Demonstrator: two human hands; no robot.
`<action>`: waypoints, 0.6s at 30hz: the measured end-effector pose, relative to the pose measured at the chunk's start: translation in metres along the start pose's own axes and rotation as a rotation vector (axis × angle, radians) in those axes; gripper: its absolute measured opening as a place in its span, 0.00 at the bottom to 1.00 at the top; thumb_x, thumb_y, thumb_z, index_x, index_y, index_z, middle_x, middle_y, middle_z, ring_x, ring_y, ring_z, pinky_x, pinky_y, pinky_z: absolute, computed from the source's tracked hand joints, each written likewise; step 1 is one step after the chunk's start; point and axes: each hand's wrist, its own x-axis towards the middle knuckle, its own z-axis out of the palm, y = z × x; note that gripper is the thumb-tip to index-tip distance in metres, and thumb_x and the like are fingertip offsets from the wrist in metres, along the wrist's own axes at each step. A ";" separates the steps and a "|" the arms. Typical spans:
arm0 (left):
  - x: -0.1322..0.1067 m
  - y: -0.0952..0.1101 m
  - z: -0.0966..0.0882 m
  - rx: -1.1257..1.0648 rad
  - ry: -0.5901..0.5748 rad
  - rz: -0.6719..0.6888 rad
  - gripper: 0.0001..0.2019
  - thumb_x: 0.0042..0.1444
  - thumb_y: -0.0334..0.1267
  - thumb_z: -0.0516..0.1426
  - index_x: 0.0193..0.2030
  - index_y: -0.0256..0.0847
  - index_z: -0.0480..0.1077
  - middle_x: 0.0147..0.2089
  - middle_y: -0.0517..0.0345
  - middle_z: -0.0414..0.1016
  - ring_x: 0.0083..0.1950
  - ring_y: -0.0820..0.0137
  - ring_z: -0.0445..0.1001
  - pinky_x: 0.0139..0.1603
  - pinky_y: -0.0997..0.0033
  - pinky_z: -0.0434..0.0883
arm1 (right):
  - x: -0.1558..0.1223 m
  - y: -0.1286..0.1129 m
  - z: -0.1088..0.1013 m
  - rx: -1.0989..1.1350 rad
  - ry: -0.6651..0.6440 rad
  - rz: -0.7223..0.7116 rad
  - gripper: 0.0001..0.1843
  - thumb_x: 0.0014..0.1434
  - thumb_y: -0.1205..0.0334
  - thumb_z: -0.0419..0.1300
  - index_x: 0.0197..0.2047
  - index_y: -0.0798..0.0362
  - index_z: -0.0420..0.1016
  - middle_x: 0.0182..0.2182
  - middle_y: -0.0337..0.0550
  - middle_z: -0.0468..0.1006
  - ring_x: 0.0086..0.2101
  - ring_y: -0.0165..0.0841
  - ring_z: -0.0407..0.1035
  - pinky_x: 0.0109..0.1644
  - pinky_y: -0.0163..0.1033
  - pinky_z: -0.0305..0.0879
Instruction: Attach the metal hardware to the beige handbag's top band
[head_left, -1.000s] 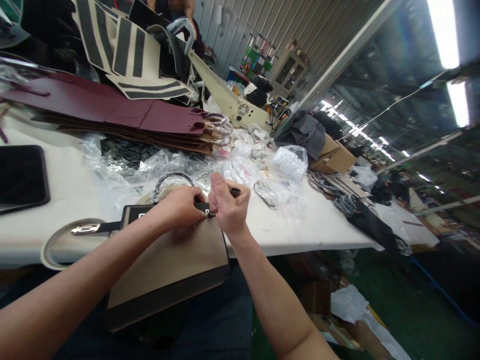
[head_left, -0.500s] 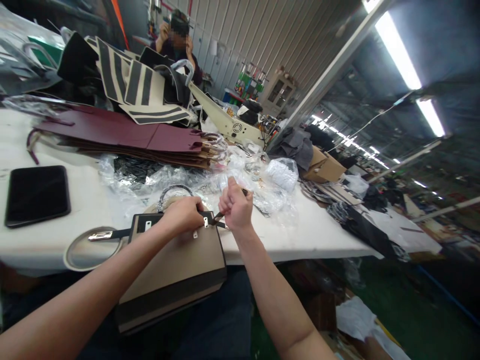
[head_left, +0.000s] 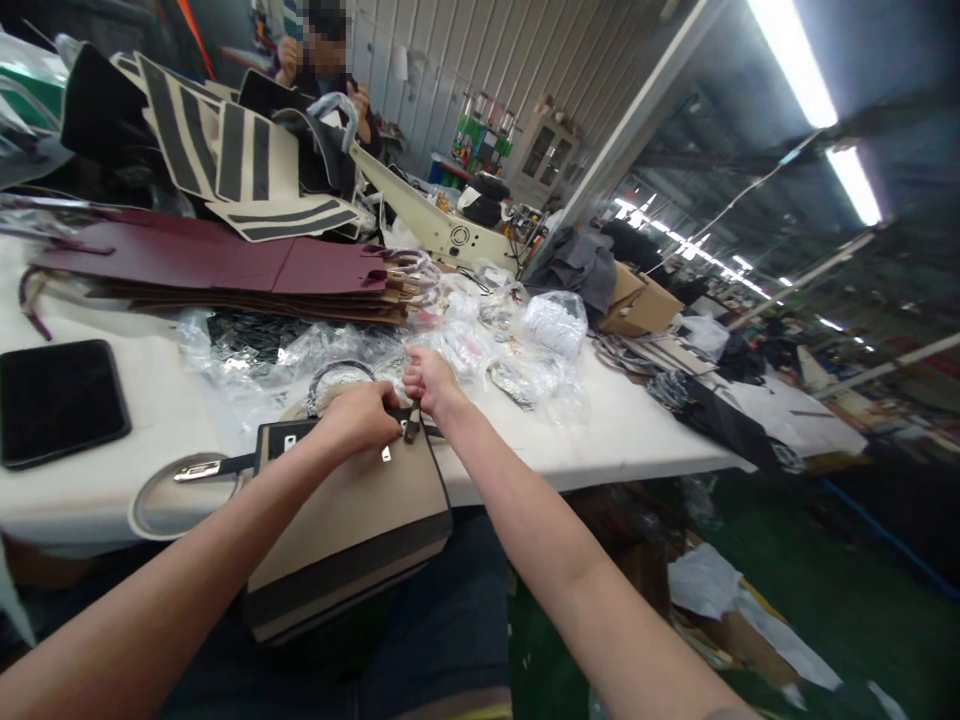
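Note:
A tan handbag with black trim leans against the near edge of the white table, partly on my lap. My left hand is closed on the bag's top edge by its small metal fittings. My right hand is closed in a pinch on a short dark strap piece that hangs down at the bag's top right corner. A black strap with a silver clasp sticks out left from the bag over a grey oval handle.
A black tablet lies at left. Behind are a stack of maroon panels, striped bags, clear plastic bags of hardware and a cardboard box. Another person sits across the table at the back.
My right hand has moved left and forward from a raised fist with a thin dark tool to a pinch on the strap piece at the bag's top. My left hand stays on the bag.

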 end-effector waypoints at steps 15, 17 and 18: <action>-0.005 0.003 -0.002 -0.073 0.014 -0.015 0.10 0.48 0.37 0.66 0.39 0.46 0.79 0.39 0.56 0.85 0.45 0.58 0.81 0.41 0.66 0.68 | -0.064 0.015 0.002 -0.095 -0.146 -0.693 0.42 0.63 0.33 0.74 0.19 0.49 0.55 0.14 0.31 0.52 0.14 0.25 0.47 0.16 0.36 0.41; -0.006 0.003 -0.002 -0.074 0.013 -0.017 0.11 0.48 0.36 0.66 0.40 0.46 0.79 0.39 0.56 0.85 0.45 0.58 0.81 0.41 0.65 0.68 | -0.064 0.021 0.000 -0.139 -0.135 -0.731 0.40 0.65 0.34 0.72 0.19 0.49 0.56 0.15 0.32 0.53 0.14 0.26 0.49 0.17 0.36 0.44; -0.005 0.002 -0.002 -0.072 0.012 -0.016 0.11 0.47 0.36 0.65 0.40 0.46 0.79 0.38 0.56 0.84 0.45 0.57 0.81 0.41 0.65 0.68 | -0.065 0.024 0.000 -0.171 -0.138 -0.745 0.40 0.65 0.34 0.72 0.19 0.49 0.57 0.15 0.32 0.54 0.15 0.26 0.50 0.18 0.37 0.45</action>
